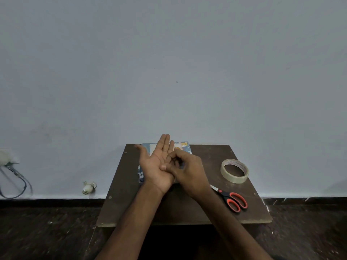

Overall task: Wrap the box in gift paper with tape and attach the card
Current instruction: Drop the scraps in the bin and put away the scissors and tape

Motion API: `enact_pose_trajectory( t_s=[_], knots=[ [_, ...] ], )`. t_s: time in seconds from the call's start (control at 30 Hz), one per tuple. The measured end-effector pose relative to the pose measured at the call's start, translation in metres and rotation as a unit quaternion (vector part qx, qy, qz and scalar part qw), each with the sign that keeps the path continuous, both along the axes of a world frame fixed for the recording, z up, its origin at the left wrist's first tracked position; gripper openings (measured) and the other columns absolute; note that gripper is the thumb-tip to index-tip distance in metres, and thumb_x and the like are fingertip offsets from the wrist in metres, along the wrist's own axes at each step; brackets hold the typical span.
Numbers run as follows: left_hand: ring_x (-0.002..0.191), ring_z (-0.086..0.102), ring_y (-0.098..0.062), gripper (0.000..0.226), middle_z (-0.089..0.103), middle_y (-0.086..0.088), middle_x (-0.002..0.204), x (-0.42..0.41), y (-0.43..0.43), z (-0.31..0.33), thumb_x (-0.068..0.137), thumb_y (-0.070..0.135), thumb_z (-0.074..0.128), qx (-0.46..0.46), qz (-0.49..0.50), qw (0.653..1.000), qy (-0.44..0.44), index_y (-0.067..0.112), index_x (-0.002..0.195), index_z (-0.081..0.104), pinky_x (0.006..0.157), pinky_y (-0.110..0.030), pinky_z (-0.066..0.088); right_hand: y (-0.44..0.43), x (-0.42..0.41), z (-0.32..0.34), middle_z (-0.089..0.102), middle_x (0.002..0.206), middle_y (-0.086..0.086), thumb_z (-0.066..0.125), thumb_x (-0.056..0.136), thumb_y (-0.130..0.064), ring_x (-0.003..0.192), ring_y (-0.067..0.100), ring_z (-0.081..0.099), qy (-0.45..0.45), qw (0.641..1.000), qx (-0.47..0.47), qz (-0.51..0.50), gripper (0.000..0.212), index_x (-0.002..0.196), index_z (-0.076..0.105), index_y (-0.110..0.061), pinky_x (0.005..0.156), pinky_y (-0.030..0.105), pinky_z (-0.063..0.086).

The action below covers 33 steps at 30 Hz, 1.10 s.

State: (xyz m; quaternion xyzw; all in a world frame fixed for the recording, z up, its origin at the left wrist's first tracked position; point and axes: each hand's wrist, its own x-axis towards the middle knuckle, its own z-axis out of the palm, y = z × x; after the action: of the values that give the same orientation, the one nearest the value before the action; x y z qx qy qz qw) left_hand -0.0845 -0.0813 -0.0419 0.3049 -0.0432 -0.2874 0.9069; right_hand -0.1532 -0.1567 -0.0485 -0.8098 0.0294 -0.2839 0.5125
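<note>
Palm-up left hand (156,163) open, right hand (188,170) curled against it, contents unclear; unheld, wrapping on the box (185,147) may spring loose.

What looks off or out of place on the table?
Nothing spilled or damaged. Tape roll and scissors lie right of the patterned box. Left hand open palm-up over it, right hand curled against that palm. No card in view.

Plain home room: painted wall (169,53), wooden table (180,209).
</note>
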Motion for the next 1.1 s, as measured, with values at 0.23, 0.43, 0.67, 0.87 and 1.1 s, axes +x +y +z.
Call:
enact_pose_trajectory(
  t_s=[0.23, 0.43, 0.67, 0.87, 1.1],
  knots=[
    [0.147, 0.035, -0.018, 0.094, 0.045, -0.002, 0.155, 0.001, 0.001, 0.002, 0.091, 0.08, 0.015, -0.003, 0.007, 1.0, 0.013, 0.013, 0.151, 0.042, 0.102, -0.035, 0.041, 0.0, 0.005, -0.01, 0.07, 0.093, -0.003, 0.077, 0.076, -0.001, 0.092, 0.006, 0.062, -0.038, 0.998, -0.038, -0.027, 0.016, 0.087, 0.078, -0.013, 0.083, 0.017, 0.048],
    [0.151, 0.027, -0.026, 0.092, 0.035, -0.008, 0.16, 0.008, 0.011, 0.003, 0.094, 0.076, 0.013, -0.021, 0.026, 0.999, 0.033, 0.01, 0.155, 0.033, 0.111, -0.039, 0.031, -0.009, 0.003, -0.022, 0.056, 0.109, -0.01, 0.077, 0.082, -0.026, 0.102, -0.006, 0.045, 0.0, 0.987, -0.159, -0.01, 0.019, 0.1, 0.08, -0.026, 0.089, 0.008, 0.034],
    [0.15, 0.028, -0.022, 0.094, 0.034, -0.006, 0.161, 0.01, 0.014, 0.005, 0.092, 0.078, 0.012, -0.017, 0.004, 1.0, 0.02, 0.012, 0.156, 0.032, 0.119, -0.044, 0.024, 0.008, -0.001, -0.007, 0.07, 0.084, -0.005, 0.083, 0.074, -0.003, 0.078, 0.01, 0.063, -0.004, 0.999, 0.007, 0.039, 0.012, 0.08, 0.074, -0.007, 0.072, 0.015, 0.046],
    [0.147, 0.035, -0.022, 0.096, 0.042, -0.005, 0.156, -0.001, 0.009, 0.009, 0.089, 0.081, 0.015, -0.03, -0.015, 0.999, 0.009, 0.014, 0.153, 0.039, 0.116, -0.044, 0.029, 0.005, 0.009, -0.006, 0.072, 0.079, 0.0, 0.066, 0.091, -0.005, 0.078, 0.02, 0.066, -0.025, 0.998, 0.05, 0.009, 0.009, 0.087, 0.074, -0.005, 0.077, 0.033, 0.055],
    [0.149, 0.032, -0.021, 0.089, 0.041, -0.004, 0.157, -0.005, 0.002, 0.004, 0.092, 0.078, 0.02, -0.043, -0.021, 0.999, 0.009, 0.014, 0.153, 0.039, 0.115, -0.043, 0.029, -0.006, 0.009, -0.008, 0.069, 0.065, 0.003, 0.077, 0.085, -0.021, 0.06, 0.009, 0.059, 0.016, 0.997, 0.057, -0.051, 0.019, 0.072, 0.071, -0.008, 0.061, 0.031, 0.053]
  ],
)
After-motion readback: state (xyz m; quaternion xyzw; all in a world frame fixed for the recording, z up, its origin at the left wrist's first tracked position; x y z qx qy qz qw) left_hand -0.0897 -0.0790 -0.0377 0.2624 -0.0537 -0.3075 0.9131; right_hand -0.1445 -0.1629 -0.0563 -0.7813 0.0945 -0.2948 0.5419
